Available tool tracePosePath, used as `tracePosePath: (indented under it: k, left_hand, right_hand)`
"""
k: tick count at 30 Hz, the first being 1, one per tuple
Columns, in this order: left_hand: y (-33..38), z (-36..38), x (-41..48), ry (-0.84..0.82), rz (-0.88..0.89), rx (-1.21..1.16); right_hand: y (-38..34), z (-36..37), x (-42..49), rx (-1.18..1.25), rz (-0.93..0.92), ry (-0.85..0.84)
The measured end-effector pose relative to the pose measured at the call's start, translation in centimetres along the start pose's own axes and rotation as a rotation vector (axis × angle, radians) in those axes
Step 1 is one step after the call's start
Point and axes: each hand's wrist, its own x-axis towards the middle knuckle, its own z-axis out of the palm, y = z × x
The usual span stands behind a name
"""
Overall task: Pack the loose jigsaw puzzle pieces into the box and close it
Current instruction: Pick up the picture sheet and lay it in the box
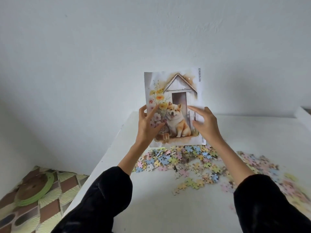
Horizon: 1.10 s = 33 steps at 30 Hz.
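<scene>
A person in black sleeves holds a printed picture sheet (176, 91) upright in the air above the far end of a white bench (159, 209), in front of a plain pale wall. The sheet shows a dog sitting by a small wooden house with flowers, and the word REFERENCE runs along its right edge. The left hand (148, 125) grips the sheet's left edge, with the thumb and forefinger lying across the printed front and another finger curled round behind. The right hand (207, 123) is at the right edge with its fingers spread and nearly straight; whether it actually grips the paper cannot be told. The loose puzzle pieces (178, 159), in pastel blue, pink, yellow and green, lie scattered on the bench beneath the sheet and away to the right. Left of the bench, lower down, a round green-rimmed thing (33, 189) rests on a patterned surface.
</scene>
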Motion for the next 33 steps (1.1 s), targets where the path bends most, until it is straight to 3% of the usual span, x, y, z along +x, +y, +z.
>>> tracePosePath:
  k: [14,33]
  left_hand:
    - [12.2,12.2,-0.3,-0.297,0.105,-0.198]
    - [30.1,30.2,-4.6,-0.437,0.056,-0.354]
  right_hand:
    - [5.7,-15.4,-5.8,-0.25,0.198,0.176]
    - [14.8,-36.0,-12.9,-0.418,0.392,0.321]
